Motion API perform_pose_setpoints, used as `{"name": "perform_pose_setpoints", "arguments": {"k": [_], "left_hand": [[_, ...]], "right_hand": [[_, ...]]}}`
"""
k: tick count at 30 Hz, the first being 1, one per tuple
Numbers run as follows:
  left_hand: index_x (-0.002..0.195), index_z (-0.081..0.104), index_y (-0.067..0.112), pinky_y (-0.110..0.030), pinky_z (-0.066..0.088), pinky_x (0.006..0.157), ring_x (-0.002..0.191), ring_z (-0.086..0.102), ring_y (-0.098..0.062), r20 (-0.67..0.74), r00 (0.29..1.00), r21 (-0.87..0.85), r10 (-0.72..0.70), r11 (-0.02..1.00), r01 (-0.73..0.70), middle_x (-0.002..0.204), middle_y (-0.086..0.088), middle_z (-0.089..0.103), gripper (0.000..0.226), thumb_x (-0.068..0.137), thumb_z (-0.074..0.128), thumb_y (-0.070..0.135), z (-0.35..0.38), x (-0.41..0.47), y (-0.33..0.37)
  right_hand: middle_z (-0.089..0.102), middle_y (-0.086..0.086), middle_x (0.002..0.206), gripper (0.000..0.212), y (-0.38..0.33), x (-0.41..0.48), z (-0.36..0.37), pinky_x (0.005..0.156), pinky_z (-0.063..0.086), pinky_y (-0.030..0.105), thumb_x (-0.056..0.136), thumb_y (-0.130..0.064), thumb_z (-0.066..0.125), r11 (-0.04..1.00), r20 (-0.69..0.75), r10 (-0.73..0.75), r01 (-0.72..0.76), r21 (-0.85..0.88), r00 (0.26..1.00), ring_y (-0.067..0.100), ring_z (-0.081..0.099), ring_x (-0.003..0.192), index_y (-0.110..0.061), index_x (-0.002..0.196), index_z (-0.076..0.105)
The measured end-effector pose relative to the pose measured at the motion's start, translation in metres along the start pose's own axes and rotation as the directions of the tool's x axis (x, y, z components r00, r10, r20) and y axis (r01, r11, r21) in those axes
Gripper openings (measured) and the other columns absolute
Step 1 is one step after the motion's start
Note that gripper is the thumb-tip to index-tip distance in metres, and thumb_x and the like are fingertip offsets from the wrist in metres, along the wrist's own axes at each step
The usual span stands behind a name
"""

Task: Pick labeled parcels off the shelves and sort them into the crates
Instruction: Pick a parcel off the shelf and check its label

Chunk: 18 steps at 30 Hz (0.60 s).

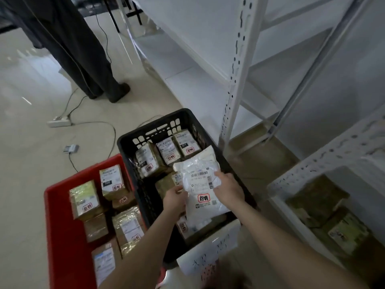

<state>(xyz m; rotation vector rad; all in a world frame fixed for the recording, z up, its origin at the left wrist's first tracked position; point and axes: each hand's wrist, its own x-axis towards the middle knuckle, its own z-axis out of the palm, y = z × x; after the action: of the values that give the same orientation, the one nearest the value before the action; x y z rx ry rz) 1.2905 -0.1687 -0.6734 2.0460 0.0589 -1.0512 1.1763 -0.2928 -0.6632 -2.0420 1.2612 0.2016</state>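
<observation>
White poly mailer (pixel 200 184) held flat and label-up low over near half of black crate (pixel 129 142), left hand (pixel 175 200) pinching left edge, right hand (pixel 229 187) gripping right edge with fingers laid over top face. Probably so held to keep red stamp readable and lay it on taped brown boxes (pixel 166 151) already inside, not in red crate (pixel 60 205) alongside. Unclear whether resting on boxes beneath or just above; right thumb hidden under mailer; handwritten sign (pixel 208 253) on crate's near wall blurred, unreadable.
</observation>
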Motion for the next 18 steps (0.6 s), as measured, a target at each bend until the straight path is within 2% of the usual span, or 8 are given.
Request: {"name": "perform_pose_setpoints", "arguments": {"k": [3, 7, 9, 11, 14, 16, 18], "left_hand": [[0.126, 0.06, 0.006, -0.047, 0.054, 0.089, 0.1, 0.064, -0.034, 0.04, 0.998, 0.022, -0.051, 0.999, 0.05, 0.114, -0.02, 0.065, 0.036, 0.091, 0.055, 0.008, 0.006, 0.034, -0.024], [0.125, 0.06, 0.004, -0.039, 0.054, 0.081, 0.097, 0.064, -0.03, 0.034, 0.998, 0.016, -0.056, 0.998, 0.056, 0.112, -0.018, 0.066, 0.033, 0.092, 0.053, 0.005, 0.023, 0.072, -0.044], [0.125, 0.057, 0.005, -0.033, 0.054, 0.073, 0.092, 0.064, -0.024, 0.028, 0.999, 0.009, -0.043, 0.999, 0.042, 0.114, -0.014, 0.065, 0.034, 0.092, 0.052, 0.002, 0.035, 0.085, -0.046], [0.126, 0.053, 0.006, -0.033, 0.054, 0.069, 0.088, 0.062, -0.022, 0.013, 1.0, 0.022, -0.028, 0.999, 0.028, 0.117, -0.012, 0.063, 0.035, 0.09, 0.052, 0.002, 0.048, 0.097, -0.046], [0.109, 0.051, 0.011, -0.043, 0.056, 0.082, 0.095, 0.064, -0.027, 0.067, 0.997, 0.012, -0.042, 0.999, 0.041, 0.103, -0.007, 0.063, 0.026, 0.087, 0.051, -0.002, 0.064, 0.105, -0.043], [0.106, 0.049, 0.015, -0.035, 0.055, 0.077, 0.097, 0.062, -0.025, 0.13, 0.99, 0.025, -0.049, 0.999, 0.046, 0.096, -0.002, 0.061, 0.03, 0.085, 0.052, -0.006, 0.069, 0.105, -0.042], [0.113, 0.052, 0.005, -0.031, 0.054, 0.073, 0.098, 0.063, -0.027, 0.166, 0.985, 0.093, -0.045, 0.995, 0.029, 0.1, -0.007, 0.063, 0.032, 0.083, 0.052, -0.008, 0.069, 0.103, -0.042]], "right_hand": [[0.041, 0.001, 0.136, 0.056, 0.002, 0.034, 0.036, 0.091, 0.044, 0.036, 0.087, -0.02, 0.057, 0.993, 0.129, 0.01, 0.006, -0.116, 0.992, 0.025, 0.044, 0.119, -0.03, 0.14, 0.041], [0.041, 0.0, 0.138, 0.06, 0.015, 0.075, 0.069, 0.09, 0.043, 0.037, 0.086, -0.02, 0.06, 0.972, 0.175, 0.018, 0.024, -0.232, 0.984, 0.027, 0.039, 0.121, -0.03, 0.141, 0.038], [0.039, 0.0, 0.14, 0.061, 0.022, 0.092, 0.08, 0.092, 0.042, 0.038, 0.087, -0.02, 0.059, 0.966, 0.187, 0.023, 0.027, -0.258, 0.982, 0.028, 0.037, 0.122, -0.029, 0.142, 0.035], [0.034, -0.001, 0.143, 0.065, 0.028, 0.108, 0.088, 0.095, 0.042, 0.038, 0.087, -0.021, 0.061, 0.963, 0.194, 0.023, 0.03, -0.268, 0.981, 0.028, 0.037, 0.124, -0.029, 0.144, 0.032], [0.02, -0.003, 0.15, 0.072, 0.035, 0.123, 0.095, 0.1, 0.041, 0.037, 0.086, -0.022, 0.062, 0.968, 0.255, 0.029, 0.037, -0.248, 0.967, 0.026, 0.04, 0.127, -0.029, 0.148, 0.024], [0.011, -0.004, 0.154, 0.076, 0.038, 0.122, 0.098, 0.103, 0.039, 0.037, 0.087, -0.02, 0.06, 0.96, 0.295, 0.004, 0.08, -0.27, 0.956, 0.026, 0.038, 0.13, -0.03, 0.15, 0.019], [0.006, -0.003, 0.155, 0.077, 0.04, 0.113, 0.097, 0.106, 0.037, 0.039, 0.087, -0.02, 0.059, 0.953, 0.314, -0.015, 0.109, -0.282, 0.949, 0.026, 0.033, 0.133, -0.031, 0.15, 0.016]]}}
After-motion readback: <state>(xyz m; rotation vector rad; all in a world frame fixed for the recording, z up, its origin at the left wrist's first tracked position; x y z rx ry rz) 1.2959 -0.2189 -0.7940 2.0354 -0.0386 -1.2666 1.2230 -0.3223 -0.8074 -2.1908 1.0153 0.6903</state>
